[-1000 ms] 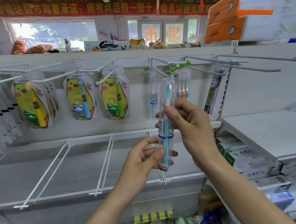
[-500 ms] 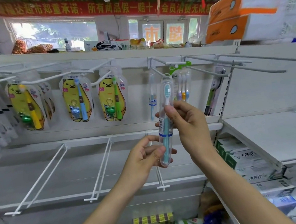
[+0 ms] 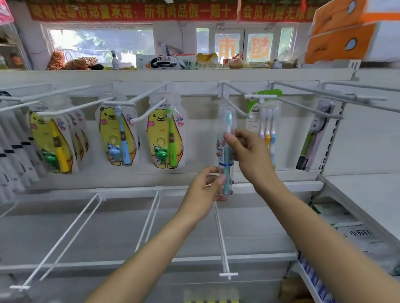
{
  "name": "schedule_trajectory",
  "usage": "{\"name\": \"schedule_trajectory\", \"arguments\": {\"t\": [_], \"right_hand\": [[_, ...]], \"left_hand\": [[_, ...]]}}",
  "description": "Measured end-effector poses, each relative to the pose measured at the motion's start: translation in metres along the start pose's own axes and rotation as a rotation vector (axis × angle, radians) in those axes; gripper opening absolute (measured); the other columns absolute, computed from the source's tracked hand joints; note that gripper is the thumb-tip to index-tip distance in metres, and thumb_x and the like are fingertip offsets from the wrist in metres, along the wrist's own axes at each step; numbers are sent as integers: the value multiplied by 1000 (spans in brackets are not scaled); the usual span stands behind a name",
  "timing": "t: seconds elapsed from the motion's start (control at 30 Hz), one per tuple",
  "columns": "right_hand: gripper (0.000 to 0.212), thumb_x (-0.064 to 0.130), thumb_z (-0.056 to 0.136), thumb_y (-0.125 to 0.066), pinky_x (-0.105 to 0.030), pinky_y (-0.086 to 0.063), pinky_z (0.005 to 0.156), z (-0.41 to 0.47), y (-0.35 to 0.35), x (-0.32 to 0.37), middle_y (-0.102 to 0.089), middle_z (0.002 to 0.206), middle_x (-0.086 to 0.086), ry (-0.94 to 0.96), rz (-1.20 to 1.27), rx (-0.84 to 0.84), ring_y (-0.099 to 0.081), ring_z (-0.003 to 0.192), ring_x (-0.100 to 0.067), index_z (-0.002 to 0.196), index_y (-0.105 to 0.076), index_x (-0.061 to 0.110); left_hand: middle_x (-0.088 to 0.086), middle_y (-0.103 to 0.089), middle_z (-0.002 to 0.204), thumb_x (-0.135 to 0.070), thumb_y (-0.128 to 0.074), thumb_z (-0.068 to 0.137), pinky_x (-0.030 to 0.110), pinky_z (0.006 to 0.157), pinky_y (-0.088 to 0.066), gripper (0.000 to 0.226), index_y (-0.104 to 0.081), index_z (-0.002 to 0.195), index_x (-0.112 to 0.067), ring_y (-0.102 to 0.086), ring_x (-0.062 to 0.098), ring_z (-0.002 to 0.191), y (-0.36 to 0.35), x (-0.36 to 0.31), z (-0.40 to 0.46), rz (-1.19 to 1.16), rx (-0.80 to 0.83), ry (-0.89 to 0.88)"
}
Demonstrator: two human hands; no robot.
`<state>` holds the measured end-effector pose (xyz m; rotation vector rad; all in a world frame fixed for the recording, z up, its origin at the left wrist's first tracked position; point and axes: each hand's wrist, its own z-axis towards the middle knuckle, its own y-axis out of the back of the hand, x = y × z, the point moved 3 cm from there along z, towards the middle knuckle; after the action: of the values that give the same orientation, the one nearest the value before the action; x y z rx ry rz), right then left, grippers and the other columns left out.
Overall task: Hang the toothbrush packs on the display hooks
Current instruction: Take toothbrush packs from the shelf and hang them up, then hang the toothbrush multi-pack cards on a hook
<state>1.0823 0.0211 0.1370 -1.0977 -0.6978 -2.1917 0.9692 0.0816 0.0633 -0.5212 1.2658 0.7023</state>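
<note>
Right hand (image 3: 251, 153) fingers pinch the clear toothbrush pack (image 3: 227, 148) mid-way, left hand (image 3: 204, 192) fingers pinch its bottom, pack upright w/ top at the hook (image 3: 232, 103) — best keep it vertical & slide the top hole along the wire; 1 pack held, 3 yellow bear packs in front rows.

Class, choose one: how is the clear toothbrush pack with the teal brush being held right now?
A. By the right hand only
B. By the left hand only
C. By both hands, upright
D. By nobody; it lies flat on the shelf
C: the right hand pinches the toothbrush pack near its middle and the left hand pinches its lower end, holding it upright.
</note>
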Motion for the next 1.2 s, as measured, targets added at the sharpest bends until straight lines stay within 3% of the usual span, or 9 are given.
{"name": "schedule_trajectory", "arguments": {"t": [0.23, 0.4, 0.6, 0.7, 0.8, 0.9, 1.03, 1.13, 1.2], "right_hand": [[29, 37, 103, -51, -45, -60, 80, 38, -9, -18, -71, 89, -3, 9, -209, 5, -70, 84, -16, 100, -66, 11], [33, 37, 104, -48, -41, -56, 71, 45, -15, -23, -67, 81, -2, 46, -367, -11, -67, 77, -20, 95, -63, 10], [38, 38, 104, -47, -47, -56, 76, 39, -16, -28, -69, 86, -8, 13, -425, 24, -68, 82, -28, 101, -65, 5], [34, 32, 102, -53, -39, -52, 88, 24, -15, -30, -72, 110, -12, -58, -419, 49, -67, 105, -30, 121, -62, 5], [50, 26, 100, -58, -34, -48, 92, -7, -7, -34, -60, 137, -12, -145, -381, 78, -62, 117, -28, 143, -44, 4], [53, 23, 98, -62, -28, -43, 87, -45, 12, -38, -56, 140, -10, -161, -413, 58, -61, 117, -27, 145, -43, 7], [52, 25, 98, -61, -37, -50, 98, -102, 47, -33, -55, 140, -5, -127, -509, 19, -58, 120, -20, 146, -43, 13], [49, 23, 98, -61, -39, -47, 103, -147, 74, -21, -54, 142, -2, -55, -650, 8, -54, 125, -18, 145, -46, 15], [48, 21, 98, -61, -39, -45, 104, -174, 91, -10, -53, 143, -5, -39, -763, 6, -52, 128, -22, 143, -47, 13]], "left_hand": [[13, -67, 113, -21, -47, 104, 34, 77, -59, 16, -48, 120, -21, -70, 22, 85, 1, 12, 46, 68, -33, 36], [11, -66, 109, -21, -45, 105, 34, 79, -58, 14, -48, 119, -21, -68, 21, 86, 3, 18, 55, 55, -61, 48], [8, -65, 109, -20, -49, 104, 32, 78, -57, 18, -53, 121, -18, -67, 22, 85, 4, 20, 49, 75, -130, 97], [2, -63, 108, -25, -55, 101, 40, 90, -55, 35, -56, 132, -10, -66, 22, 95, 9, 30, 33, 140, -158, 147], [-3, -62, 112, -27, -60, 98, 30, 90, -52, 35, -59, 130, -14, -63, 19, 109, 17, 40, 9, 212, -151, 140], [-2, -67, 118, -17, -61, 96, 18, 90, -48, 28, -65, 123, -17, -62, 11, 107, 22, 39, -13, 277, -119, 67], [-7, -69, 115, -10, -62, 94, 28, 101, -49, 25, -66, 116, -23, -63, 10, 109, 14, 24, -47, 330, -14, -61], [-13, -63, 125, -19, -61, 96, 28, 108, -42, 30, -62, 125, -28, -55, 3, 119, 6, 2, -74, 488, 95, -188], [-13, -58, 133, -24, -61, 96, 35, 114, -36, 35, -57, 130, -31, -49, 9, 127, -3, -14, -89, 640, 144, -310]]}}
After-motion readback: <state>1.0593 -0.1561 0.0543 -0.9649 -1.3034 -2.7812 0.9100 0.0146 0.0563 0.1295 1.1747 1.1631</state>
